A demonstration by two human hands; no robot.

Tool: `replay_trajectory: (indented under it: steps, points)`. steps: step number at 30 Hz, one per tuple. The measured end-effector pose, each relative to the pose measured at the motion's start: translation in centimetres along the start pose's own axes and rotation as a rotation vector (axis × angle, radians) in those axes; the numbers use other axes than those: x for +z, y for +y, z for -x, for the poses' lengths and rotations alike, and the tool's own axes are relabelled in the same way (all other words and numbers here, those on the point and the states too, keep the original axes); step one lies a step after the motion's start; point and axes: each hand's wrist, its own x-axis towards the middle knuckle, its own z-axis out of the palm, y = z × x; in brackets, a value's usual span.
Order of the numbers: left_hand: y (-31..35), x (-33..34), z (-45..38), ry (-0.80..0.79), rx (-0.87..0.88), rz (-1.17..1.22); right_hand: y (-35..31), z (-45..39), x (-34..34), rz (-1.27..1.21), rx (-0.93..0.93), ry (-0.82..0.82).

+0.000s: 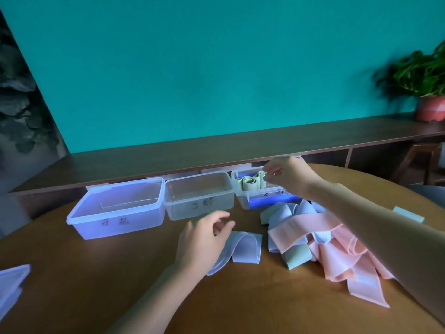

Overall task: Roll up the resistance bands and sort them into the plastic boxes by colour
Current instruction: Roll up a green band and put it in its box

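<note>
Three clear plastic boxes stand in a row at the table's far side: a left box [115, 222], a middle box [199, 208] and a right box [243, 201]. My right hand [286, 174] pinches a loosely rolled green band [250, 183] over the right box. My left hand [204, 239] hovers with relaxed fingers above a pale blue band [243, 249] lying on the table. A heap of pink [337, 251], blue and green bands [295, 257] lies under my right forearm.
The round wooden table [120, 285] carries everything. A pale blue cloth [12, 285] lies at its left edge. A small green piece [408, 214] sits at the right. Behind runs a dark shelf [216, 150] with a potted plant [431, 92] on its right end.
</note>
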Motion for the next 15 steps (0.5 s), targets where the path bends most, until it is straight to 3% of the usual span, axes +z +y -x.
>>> replay_trajectory:
  steps: [8,15]
  points:
    - [-2.5,-1.5,7.0,-0.094,-0.093,0.107,-6.5,12.9,5.4,-0.141,-0.104,-0.075]
    - [-2.4,-2.6,7.7,-0.137,-0.125,0.095,-7.6,17.8,10.9,-0.223,-0.071,0.020]
